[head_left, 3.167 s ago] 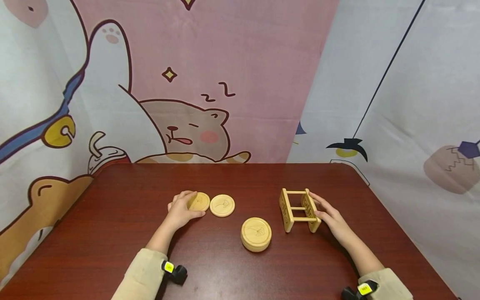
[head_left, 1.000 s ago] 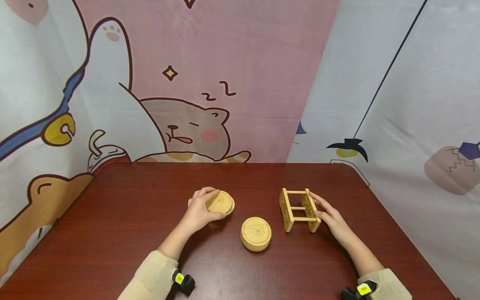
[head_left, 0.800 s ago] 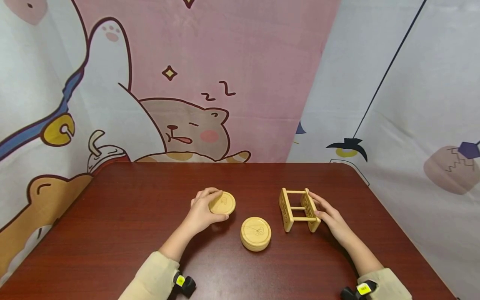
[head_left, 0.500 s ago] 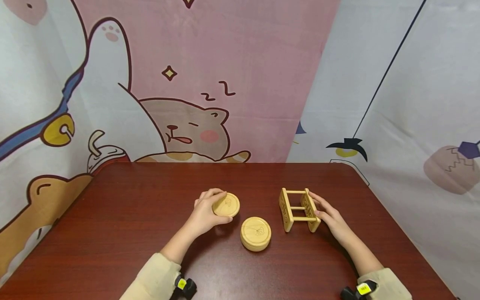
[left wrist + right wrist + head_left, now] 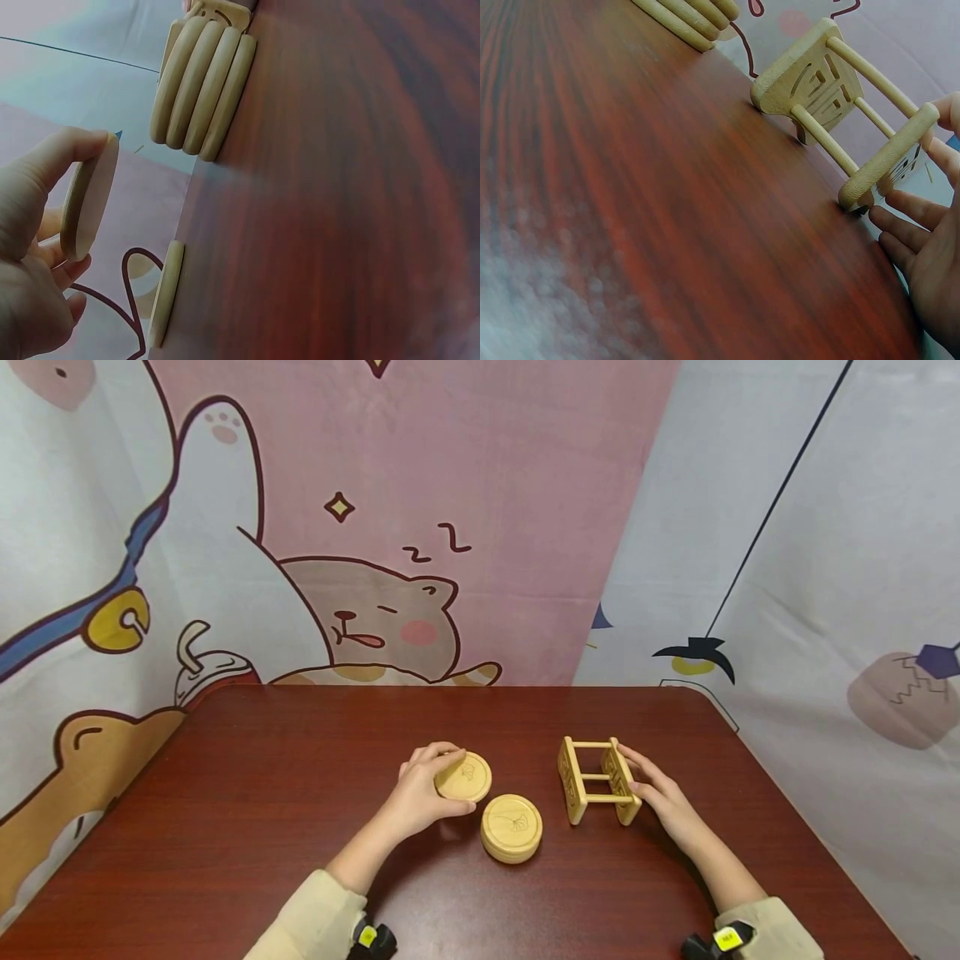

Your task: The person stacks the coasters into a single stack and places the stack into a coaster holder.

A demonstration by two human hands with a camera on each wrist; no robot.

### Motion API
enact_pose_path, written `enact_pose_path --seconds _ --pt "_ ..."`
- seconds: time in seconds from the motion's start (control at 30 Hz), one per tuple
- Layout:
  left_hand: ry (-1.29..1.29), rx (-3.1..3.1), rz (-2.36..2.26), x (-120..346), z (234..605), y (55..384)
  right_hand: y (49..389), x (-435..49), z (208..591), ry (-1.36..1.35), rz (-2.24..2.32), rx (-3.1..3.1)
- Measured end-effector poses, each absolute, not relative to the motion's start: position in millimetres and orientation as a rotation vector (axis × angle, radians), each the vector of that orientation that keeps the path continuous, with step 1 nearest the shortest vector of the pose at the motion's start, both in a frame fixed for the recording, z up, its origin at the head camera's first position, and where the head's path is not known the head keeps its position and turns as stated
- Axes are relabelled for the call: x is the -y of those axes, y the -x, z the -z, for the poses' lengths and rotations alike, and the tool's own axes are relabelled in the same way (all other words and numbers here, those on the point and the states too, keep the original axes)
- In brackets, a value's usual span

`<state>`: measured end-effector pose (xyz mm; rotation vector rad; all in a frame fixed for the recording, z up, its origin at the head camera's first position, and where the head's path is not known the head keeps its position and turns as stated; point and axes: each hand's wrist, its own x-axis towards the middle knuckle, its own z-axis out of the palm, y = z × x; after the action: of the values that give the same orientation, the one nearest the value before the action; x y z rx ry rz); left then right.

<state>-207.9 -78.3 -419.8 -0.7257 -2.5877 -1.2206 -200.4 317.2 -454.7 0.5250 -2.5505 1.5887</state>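
Just left of the stack [image 5: 512, 828] at the lower centre of the head view, the left hand [image 5: 422, 792] clamps one disc [image 5: 469, 778] between thumb and fingers, lifted off the table [image 5: 285, 777]. Six discs can be counted: the held disc, four in the stack, and a single disc [image 5: 166, 294] lying flat at the bottom of the left wrist view. One rack [image 5: 573, 785] stands right of centre, with two panels [image 5: 817, 84] and three bars [image 5: 872, 76]; the right hand [image 5: 669, 807] touches its right panel, but whether it pinches the wood I cannot tell. Up front, the left hand and held disc hide the single disc, and the bottom edge cuts off both sleeves [image 5: 311, 914]. Against 3.2 seconds ago, the held disc has moved right, nearer the stack; stack and rack have stayed put.
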Motion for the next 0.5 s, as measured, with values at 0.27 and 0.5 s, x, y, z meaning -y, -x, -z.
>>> enact_pose_path --seconds 0.27,0.5 --pt "0.790 2.575 1.203 71.7 420.6 203.4 199.9 -316.7 454.3 -0.514 -1.596 2.553" --pt "0.862 2.538 1.212 65.6 418.7 198.3 200.3 -316.9 454.2 -0.529 -1.588 2.546"
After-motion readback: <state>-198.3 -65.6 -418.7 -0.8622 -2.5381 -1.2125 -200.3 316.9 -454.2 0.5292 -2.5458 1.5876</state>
